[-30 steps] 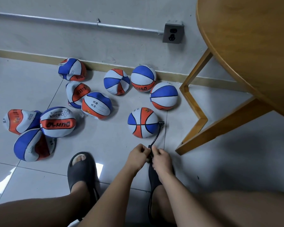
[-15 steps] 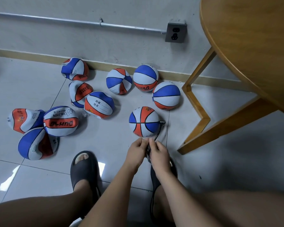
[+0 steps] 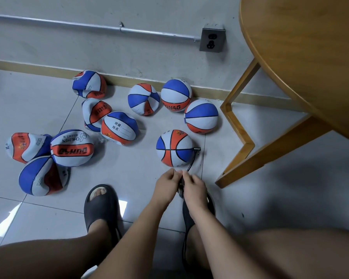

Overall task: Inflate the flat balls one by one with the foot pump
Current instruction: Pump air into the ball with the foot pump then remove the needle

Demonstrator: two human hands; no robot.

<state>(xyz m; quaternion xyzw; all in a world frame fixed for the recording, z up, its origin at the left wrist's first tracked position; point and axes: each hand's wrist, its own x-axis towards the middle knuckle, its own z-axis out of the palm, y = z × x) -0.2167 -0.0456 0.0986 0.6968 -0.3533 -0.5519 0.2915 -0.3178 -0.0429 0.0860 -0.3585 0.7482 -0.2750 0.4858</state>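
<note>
A round red, white and blue ball (image 3: 174, 148) sits on the floor tiles just ahead of my hands. A thin black hose (image 3: 192, 162) runs from a metal fitting on the ball's right side down to the foot pump (image 3: 181, 191). The pump is mostly hidden under my hands and right foot. My left hand (image 3: 166, 183) and my right hand (image 3: 194, 187) are pressed together with curled fingers, pinching the pump's dark top where the hose begins. Several flat, crumpled balls lie to the left, among them the nearest flat ball (image 3: 119, 127).
Two round balls (image 3: 176, 95) (image 3: 201, 116) rest by the skirting board. A wooden table (image 3: 302, 57) and its angled leg (image 3: 238, 125) stand close on the right. My left foot in a black slipper (image 3: 101, 206) is planted on the floor. A wall socket (image 3: 212, 40) is behind.
Both hands have crept forward along the pump top toward the connected ball and now nearly reach its near edge. The balls have not moved.
</note>
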